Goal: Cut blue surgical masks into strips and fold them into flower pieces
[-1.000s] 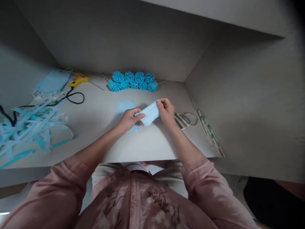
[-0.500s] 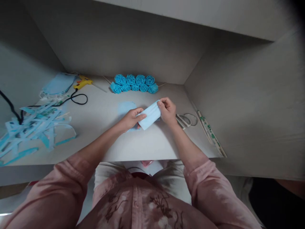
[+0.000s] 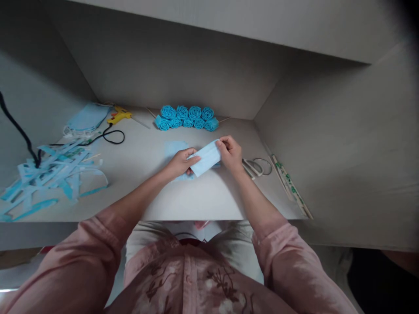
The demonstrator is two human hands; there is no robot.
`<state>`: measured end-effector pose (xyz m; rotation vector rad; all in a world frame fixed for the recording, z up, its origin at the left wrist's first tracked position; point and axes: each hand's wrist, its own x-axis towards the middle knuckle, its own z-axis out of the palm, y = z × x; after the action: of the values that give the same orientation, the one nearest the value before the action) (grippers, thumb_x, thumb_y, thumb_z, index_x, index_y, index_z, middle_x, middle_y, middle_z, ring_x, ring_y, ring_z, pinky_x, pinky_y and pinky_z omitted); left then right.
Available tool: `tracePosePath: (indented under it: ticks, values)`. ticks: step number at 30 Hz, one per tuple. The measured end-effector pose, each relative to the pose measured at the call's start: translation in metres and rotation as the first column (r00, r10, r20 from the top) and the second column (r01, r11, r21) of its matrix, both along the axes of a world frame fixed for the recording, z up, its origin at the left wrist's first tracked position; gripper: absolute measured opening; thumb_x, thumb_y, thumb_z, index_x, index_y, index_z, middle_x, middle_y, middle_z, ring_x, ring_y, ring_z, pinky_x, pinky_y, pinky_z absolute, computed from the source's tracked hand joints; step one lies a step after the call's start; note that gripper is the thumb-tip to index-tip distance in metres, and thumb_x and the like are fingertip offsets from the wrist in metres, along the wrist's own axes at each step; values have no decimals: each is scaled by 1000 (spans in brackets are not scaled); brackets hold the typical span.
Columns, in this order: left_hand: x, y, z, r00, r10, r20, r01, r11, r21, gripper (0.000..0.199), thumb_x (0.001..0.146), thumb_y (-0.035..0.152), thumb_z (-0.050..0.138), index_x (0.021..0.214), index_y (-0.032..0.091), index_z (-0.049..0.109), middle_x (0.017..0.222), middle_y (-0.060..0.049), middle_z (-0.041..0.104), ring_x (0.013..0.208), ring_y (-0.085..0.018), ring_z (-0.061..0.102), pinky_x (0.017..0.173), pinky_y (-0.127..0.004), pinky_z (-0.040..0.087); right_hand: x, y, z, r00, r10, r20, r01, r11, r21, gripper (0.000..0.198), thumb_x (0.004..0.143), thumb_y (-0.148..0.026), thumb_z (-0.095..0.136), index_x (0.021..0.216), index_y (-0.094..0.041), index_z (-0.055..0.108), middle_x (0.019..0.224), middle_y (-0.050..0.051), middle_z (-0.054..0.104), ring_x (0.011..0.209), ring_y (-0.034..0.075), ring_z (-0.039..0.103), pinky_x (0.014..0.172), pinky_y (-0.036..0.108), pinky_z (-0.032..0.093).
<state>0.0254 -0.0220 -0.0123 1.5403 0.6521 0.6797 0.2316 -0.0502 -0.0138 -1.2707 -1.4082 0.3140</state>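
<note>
A light-blue pleated face mask point(image 3: 207, 158) is stretched at a slant between my two hands, above the tabletop. My left hand point(image 3: 182, 163) pinches its lower left end, thumb on top. At its upper right corner, my right hand point(image 3: 231, 151) grips it with curled fingers. Under the mask and my left hand lies a flat blue sheet point(image 3: 175, 149), partly covered. Scissors point(image 3: 252, 168) with pale handles rest beside my right wrist; their blades are mostly hidden.
Blue fabric roses point(image 3: 188, 117) stand in two rows at the back wall. To the left are a yellow glue gun point(image 3: 119, 115) with a black cord, stacked masks point(image 3: 87, 117) and a heap of cut blue strips point(image 3: 59, 174). Wrapped sticks point(image 3: 290, 183) lie along the right wall.
Both hands keep their hold on the mask, which is almost unmoved. The camera view has shifted slightly, so the surroundings sit a little further right and lower at the back.
</note>
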Motion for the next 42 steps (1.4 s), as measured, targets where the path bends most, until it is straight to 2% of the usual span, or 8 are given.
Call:
tracePosePath:
  ticks: [7, 12, 16, 21, 26, 32, 38, 42]
  values:
    - [-7, 3, 7, 999, -18, 42, 18, 1000, -14, 36, 72, 47, 72, 79, 16, 57, 64, 3, 57, 54, -8, 51, 51, -20, 37, -4, -5, 4, 998, 56, -21, -56, 998, -4, 26, 85, -47, 60, 83, -21, 60, 62, -4, 51, 56, 10, 43, 55, 25, 33]
    - [-9, 4, 14, 994, 3, 110, -4, 1000, 11, 38, 77, 48, 66, 97, 16, 66, 85, -2, 65, 75, -13, 59, 66, -23, 42, -22, -17, 9, 982, 161, 100, -154, 986, -67, 25, 85, -45, 61, 78, -21, 64, 58, -4, 52, 53, 11, 44, 54, 25, 34]
    - [-3, 1, 9, 999, -22, 36, 19, 997, 80, 28, 72, 42, 70, 79, 16, 62, 65, 3, 54, 60, -10, 50, 56, -22, 35, -33, -20, 10, 957, 218, 193, -215, 976, -37, 28, 84, -47, 64, 75, -21, 68, 59, -2, 56, 53, 11, 46, 57, 26, 38]
    - [1, -1, 6, 984, 150, 93, -157, 985, 75, 29, 73, 41, 68, 68, 17, 53, 61, 4, 48, 56, -9, 44, 53, -22, 32, -34, -16, 7, 981, 194, 24, -191, 977, -99, 39, 84, -58, 59, 94, -22, 70, 69, 1, 62, 59, 13, 50, 56, 26, 40]
    - [-2, 4, 10, 893, 330, 305, -332, 942, -48, 34, 73, 47, 70, 80, 16, 58, 69, 1, 59, 62, -11, 52, 60, -23, 41, -36, -9, -3, 936, 341, -89, -353, 903, -246, 48, 78, -64, 62, 94, -18, 68, 78, 2, 64, 67, 15, 55, 59, 27, 43]
    - [-2, 12, 7, 825, 388, 411, -364, 921, -138, 29, 77, 41, 69, 88, 17, 59, 79, -2, 66, 72, -14, 60, 67, -24, 46, -45, -12, -14, 931, 361, 48, -326, 884, -335, 39, 81, -54, 62, 75, -16, 67, 65, 0, 55, 60, 13, 47, 59, 26, 37]
    - [0, 16, 4, 784, 434, 443, -401, 900, -172, 32, 80, 44, 64, 97, 17, 58, 92, -5, 70, 89, -18, 65, 77, -26, 48, -45, -14, -12, 896, 324, 303, -249, 932, -262, 38, 86, -49, 58, 64, -18, 60, 60, -2, 48, 58, 12, 41, 56, 25, 31]
    - [4, 19, -2, 753, 480, 450, -439, 876, -200, 29, 82, 41, 63, 97, 17, 59, 89, -3, 68, 83, -15, 63, 73, -24, 47, -48, -12, -12, 850, 299, 433, -224, 950, -217, 40, 88, -45, 56, 59, -19, 53, 58, -3, 43, 55, 11, 37, 57, 26, 28]
